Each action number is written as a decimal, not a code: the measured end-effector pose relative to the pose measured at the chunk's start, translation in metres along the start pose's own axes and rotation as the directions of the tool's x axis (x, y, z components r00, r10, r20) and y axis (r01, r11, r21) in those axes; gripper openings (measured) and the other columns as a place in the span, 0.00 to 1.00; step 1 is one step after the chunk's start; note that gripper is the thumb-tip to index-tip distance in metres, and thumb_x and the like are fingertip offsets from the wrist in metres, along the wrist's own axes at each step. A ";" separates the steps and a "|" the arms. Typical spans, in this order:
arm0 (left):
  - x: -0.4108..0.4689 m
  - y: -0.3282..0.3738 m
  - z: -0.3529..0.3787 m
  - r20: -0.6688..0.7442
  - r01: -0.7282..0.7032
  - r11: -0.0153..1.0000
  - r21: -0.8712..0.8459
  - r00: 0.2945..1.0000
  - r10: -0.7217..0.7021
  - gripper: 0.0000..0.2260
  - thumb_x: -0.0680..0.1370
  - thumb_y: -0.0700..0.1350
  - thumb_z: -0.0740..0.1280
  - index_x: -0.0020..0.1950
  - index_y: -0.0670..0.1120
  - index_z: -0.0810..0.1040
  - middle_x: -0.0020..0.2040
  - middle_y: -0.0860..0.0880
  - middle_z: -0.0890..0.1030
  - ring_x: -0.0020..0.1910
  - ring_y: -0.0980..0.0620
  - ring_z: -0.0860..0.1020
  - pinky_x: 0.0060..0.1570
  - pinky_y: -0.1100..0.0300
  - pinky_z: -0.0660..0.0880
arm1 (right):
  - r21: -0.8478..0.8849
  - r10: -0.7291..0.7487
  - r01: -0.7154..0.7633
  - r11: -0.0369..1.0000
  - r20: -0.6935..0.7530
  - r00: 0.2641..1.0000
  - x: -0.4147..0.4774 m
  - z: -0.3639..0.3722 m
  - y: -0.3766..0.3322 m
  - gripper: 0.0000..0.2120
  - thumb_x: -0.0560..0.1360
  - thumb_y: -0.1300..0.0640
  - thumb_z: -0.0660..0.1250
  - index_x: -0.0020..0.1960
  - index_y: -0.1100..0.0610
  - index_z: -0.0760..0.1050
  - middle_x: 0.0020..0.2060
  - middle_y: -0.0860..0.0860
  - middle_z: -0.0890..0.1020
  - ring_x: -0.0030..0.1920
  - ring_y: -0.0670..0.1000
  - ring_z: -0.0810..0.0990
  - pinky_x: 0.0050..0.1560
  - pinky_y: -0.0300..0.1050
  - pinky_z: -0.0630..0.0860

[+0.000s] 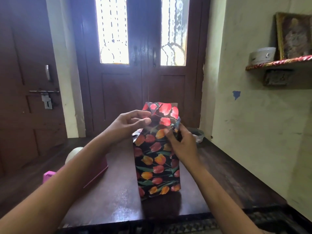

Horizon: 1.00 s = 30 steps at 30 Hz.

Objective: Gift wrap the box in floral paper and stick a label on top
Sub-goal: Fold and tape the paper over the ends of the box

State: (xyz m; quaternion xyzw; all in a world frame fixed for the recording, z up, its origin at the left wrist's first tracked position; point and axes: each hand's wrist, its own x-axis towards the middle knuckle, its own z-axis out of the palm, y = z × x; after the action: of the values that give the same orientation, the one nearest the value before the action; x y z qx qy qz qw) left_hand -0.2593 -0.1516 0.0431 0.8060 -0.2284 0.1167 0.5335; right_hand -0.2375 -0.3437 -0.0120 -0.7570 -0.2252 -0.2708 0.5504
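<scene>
I can read no words, numbers or brand marks anywhere. The floral paper [157, 159] in front of me carries only printed tulips, and the framed picture [294, 36] on the far right shelf [278, 62] is too blurred for any lettering.

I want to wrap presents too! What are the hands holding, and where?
The right hand pinches the floral paper at its upper right fold; the left hand pinches the top flap's left edge.
</scene>
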 end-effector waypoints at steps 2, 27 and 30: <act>-0.002 -0.001 -0.007 0.157 -0.015 0.995 0.094 0.988 0.000 0.34 0.63 0.64 0.72 0.65 0.52 0.74 0.58 0.51 0.81 0.57 0.54 0.79 0.57 0.58 0.76 | -0.015 -0.041 0.039 0.999 -0.140 0.989 0.002 -0.006 -0.001 0.11 0.72 0.39 0.62 0.47 0.45 0.76 0.42 0.42 0.80 0.45 0.42 0.80 0.43 0.34 0.76; 0.012 0.000 0.001 0.214 -0.055 0.801 0.597 0.972 -0.094 0.15 0.65 0.48 0.78 0.51 0.54 0.83 0.47 0.51 0.83 0.48 0.50 0.80 0.50 0.52 0.77 | -0.108 -0.092 0.073 0.991 -0.181 0.979 0.050 -0.060 -0.069 0.15 0.75 0.66 0.58 0.47 0.50 0.78 0.45 0.47 0.80 0.42 0.45 0.78 0.40 0.35 0.74; 0.013 0.000 0.001 0.214 -0.050 0.803 0.595 0.972 -0.098 0.14 0.66 0.48 0.77 0.51 0.52 0.83 0.47 0.48 0.82 0.48 0.48 0.80 0.50 0.50 0.77 | -0.435 -0.044 0.158 0.886 0.262 0.964 0.050 -0.075 -0.057 0.15 0.71 0.59 0.58 0.53 0.48 0.78 0.59 0.47 0.75 0.62 0.49 0.71 0.62 0.47 0.70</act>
State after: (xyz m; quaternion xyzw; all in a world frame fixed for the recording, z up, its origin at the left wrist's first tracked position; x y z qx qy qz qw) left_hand -0.2475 -0.1556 0.0482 0.9434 -0.2312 0.0797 0.2240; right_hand -0.2488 -0.3962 0.0800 -0.8788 -0.2615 -0.2487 0.3122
